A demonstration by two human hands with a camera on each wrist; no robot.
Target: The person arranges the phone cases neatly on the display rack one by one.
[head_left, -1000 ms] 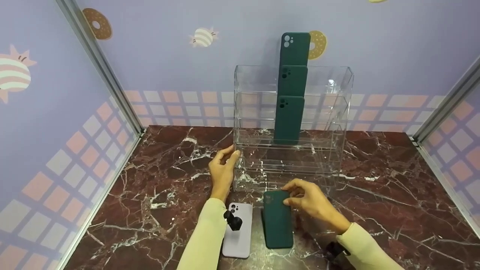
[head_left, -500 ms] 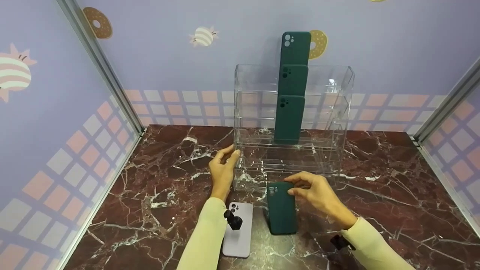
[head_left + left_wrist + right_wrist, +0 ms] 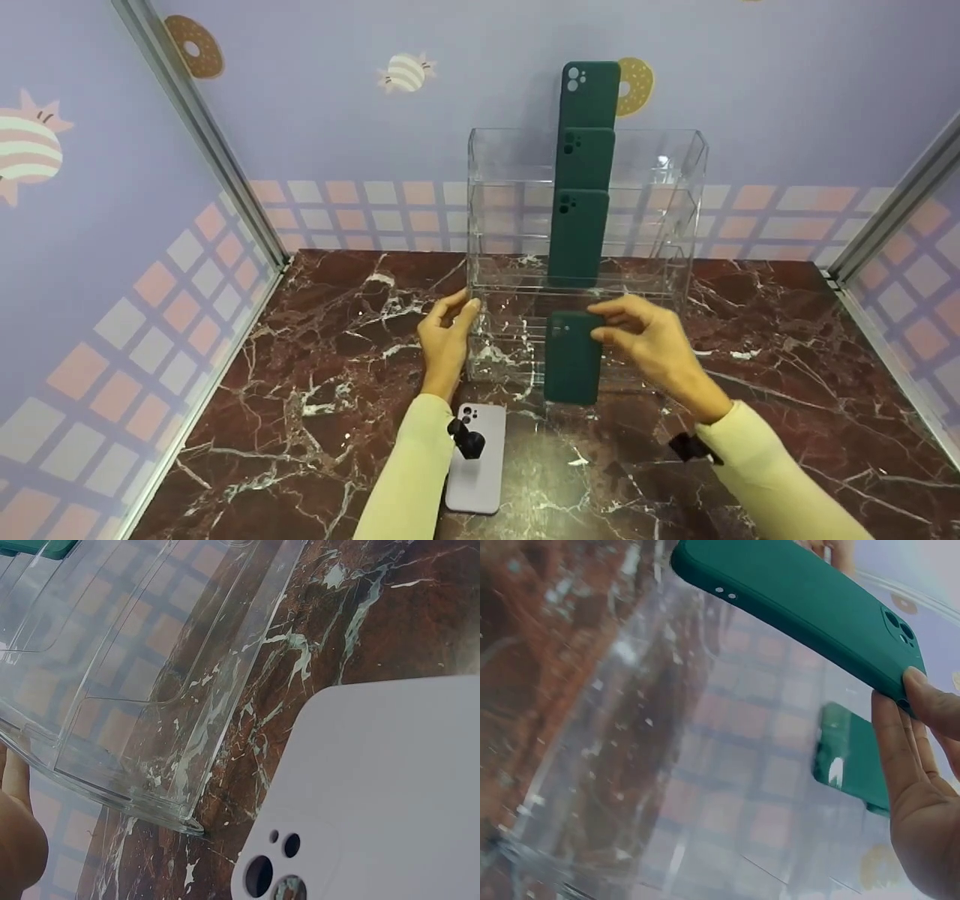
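Observation:
My right hand [image 3: 649, 341] pinches a dark green phone case [image 3: 573, 367] at its upper right corner, thumb on the back and fingers behind. In the right wrist view this green phone case [image 3: 795, 607] hangs tilted, camera holes toward the hand. It overlaps the lowest front part of a clear acrylic tiered rack [image 3: 510, 289] in the head view. Against the rack's left side rests my left hand [image 3: 444, 341], thumb and fingertips at the edge. Green phone cases stand upright in the upper tiers, a front one [image 3: 578, 240], a middle one [image 3: 586, 157] and a back one [image 3: 591, 97].
A pale lilac phone case [image 3: 477, 469] lies on the dark red marbled table [image 3: 337, 450], partly behind a black wrist mount [image 3: 468, 441]. Behind the rack rises a patterned lilac wall [image 3: 322, 112], with side walls left and right.
My right hand has lifted the green phone case from near the table's front and carried it forward and slightly right, up to the rack. My left hand stays at the rack's side.

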